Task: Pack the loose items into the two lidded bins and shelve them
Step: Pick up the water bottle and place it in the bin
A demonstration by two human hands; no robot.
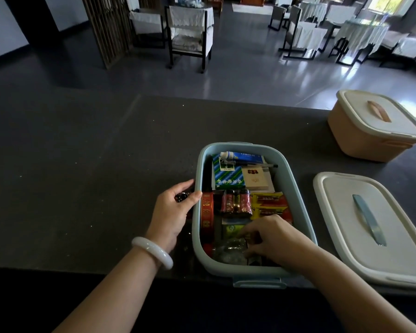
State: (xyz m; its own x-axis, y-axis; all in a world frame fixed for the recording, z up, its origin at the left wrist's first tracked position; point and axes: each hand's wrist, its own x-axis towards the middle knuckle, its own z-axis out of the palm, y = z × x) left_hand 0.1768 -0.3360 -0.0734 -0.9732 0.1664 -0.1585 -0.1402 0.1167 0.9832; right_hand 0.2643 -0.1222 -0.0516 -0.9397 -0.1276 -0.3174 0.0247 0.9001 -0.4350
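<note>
Left hand [175,210], beside the blue bin [198,169], holds a small dark object [181,197]; inside the bin, right hand [274,239] fingers curl onto a clear packet [228,249].

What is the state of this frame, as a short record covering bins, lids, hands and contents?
blue bin: open on the dark counter, nearly full
blue-handled lid: off, flat on the counter to the bin's right
peach bin: closed, far right
left hand: holds a small dark object beside the blue bin's left wall
right hand: inside the near end, fingers on a clear bag; grip unclear
contents seen: batteries, small boxes
</note>
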